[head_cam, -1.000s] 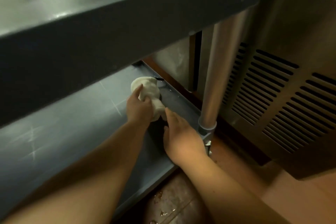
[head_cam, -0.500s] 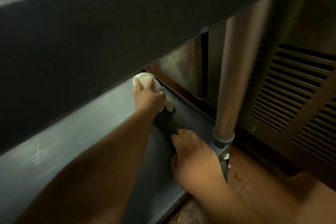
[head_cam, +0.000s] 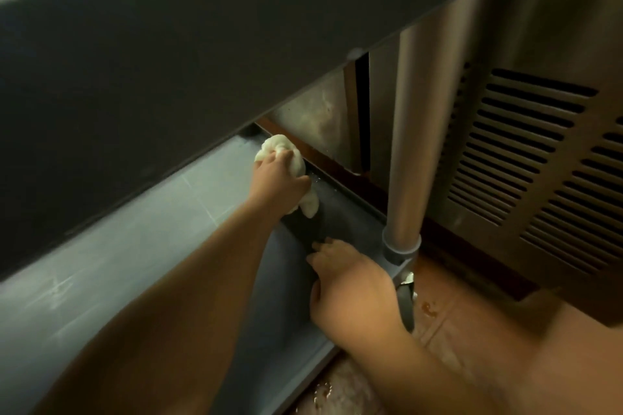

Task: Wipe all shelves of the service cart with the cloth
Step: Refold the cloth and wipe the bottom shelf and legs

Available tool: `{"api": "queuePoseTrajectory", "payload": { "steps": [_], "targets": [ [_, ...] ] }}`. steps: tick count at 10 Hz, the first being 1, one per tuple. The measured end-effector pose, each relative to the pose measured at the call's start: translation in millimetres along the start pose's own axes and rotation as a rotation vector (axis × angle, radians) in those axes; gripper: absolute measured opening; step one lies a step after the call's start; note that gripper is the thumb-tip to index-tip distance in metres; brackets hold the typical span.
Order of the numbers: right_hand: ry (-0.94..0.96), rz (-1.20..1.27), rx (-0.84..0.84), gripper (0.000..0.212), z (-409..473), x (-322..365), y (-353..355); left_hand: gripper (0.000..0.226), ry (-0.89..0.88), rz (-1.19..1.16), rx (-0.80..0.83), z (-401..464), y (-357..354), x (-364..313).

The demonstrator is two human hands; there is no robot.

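The grey service cart's lower shelf [head_cam: 141, 246] stretches from bottom left toward the far right corner. My left hand [head_cam: 278, 180] is closed around a bunched white cloth [head_cam: 279, 146], pressing it onto the shelf near the far right rim. Part of the cloth hangs out below the hand. My right hand [head_cam: 350, 283] lies flat, fingers apart, on the shelf's right end next to the cart's metal post [head_cam: 409, 158]. The upper shelf's dark front wall [head_cam: 202, 54] covers most of the lower shelf's back.
A steel cabinet with a louvred vent panel [head_cam: 539, 172] stands right behind the post. Reddish floor tiles [head_cam: 472, 340] with wet spots lie to the right and below. A caster [head_cam: 406, 300] sits under the post. A brown baseboard runs behind the shelf's far edge.
My left hand has pushed the cloth farther along the shelf toward the far right rim. My right hand stayed resting on the shelf's right end. The view dropped lower under the upper shelf.
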State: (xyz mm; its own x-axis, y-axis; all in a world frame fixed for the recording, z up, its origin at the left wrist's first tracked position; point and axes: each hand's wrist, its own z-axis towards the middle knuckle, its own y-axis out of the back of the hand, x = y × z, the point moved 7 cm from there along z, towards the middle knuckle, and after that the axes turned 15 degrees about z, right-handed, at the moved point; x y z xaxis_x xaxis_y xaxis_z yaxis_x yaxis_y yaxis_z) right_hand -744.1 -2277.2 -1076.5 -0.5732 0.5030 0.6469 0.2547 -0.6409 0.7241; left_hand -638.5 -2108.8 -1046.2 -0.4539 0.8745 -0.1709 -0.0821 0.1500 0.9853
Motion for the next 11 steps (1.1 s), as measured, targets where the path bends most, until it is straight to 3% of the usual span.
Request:
{"api": "queuePoseTrajectory", "payload": {
  "steps": [2, 4, 5, 6, 7, 9, 10, 11],
  "targets": [
    [0.108, 0.029, -0.202, 0.024, -5.6, 8.8, 16.2, 0.064, -0.119, -0.035, 0.049, -39.3, -5.4, -11.5],
    [0.037, -0.005, -0.288, 0.016, 5.7, 7.6, 22.9, 0.057, -0.38, 0.026, 0.128, -65.0, -18.0, -17.7],
    [0.036, 0.046, -0.355, 0.032, 7.5, 10.2, 23.7, 0.063, -0.415, -0.006, 0.153, -69.1, -23.6, -10.7],
    [0.104, 0.041, -0.374, 0.054, 6.0, 9.5, 21.2, 0.043, -0.303, -0.105, 0.275, -79.7, -13.1, -19.7],
    [0.098, 0.095, -0.3, 0.065, 7.5, 10.4, 22.3, 0.039, -0.277, -0.143, 0.369, -96.8, -10.7, -34.0],
    [0.088, 0.046, -0.235, 0.064, 10.2, 5.2, 19.2, 0.034, -0.342, -0.046, 0.289, -111.9, -7.2, -24.0],
    [0.055, 0.017, -0.19, 0.071, 13.8, 2.1, 12.1, 0.037, -0.426, -0.019, 0.299, -131.3, -0.3, -8.9],
    [0.05, -0.032, -0.214, 0.07, 15.9, 2.6, 12.0, 0.062, -0.375, -0.016, 0.299, -156.7, 12.4, 19.8]
  ]
}}
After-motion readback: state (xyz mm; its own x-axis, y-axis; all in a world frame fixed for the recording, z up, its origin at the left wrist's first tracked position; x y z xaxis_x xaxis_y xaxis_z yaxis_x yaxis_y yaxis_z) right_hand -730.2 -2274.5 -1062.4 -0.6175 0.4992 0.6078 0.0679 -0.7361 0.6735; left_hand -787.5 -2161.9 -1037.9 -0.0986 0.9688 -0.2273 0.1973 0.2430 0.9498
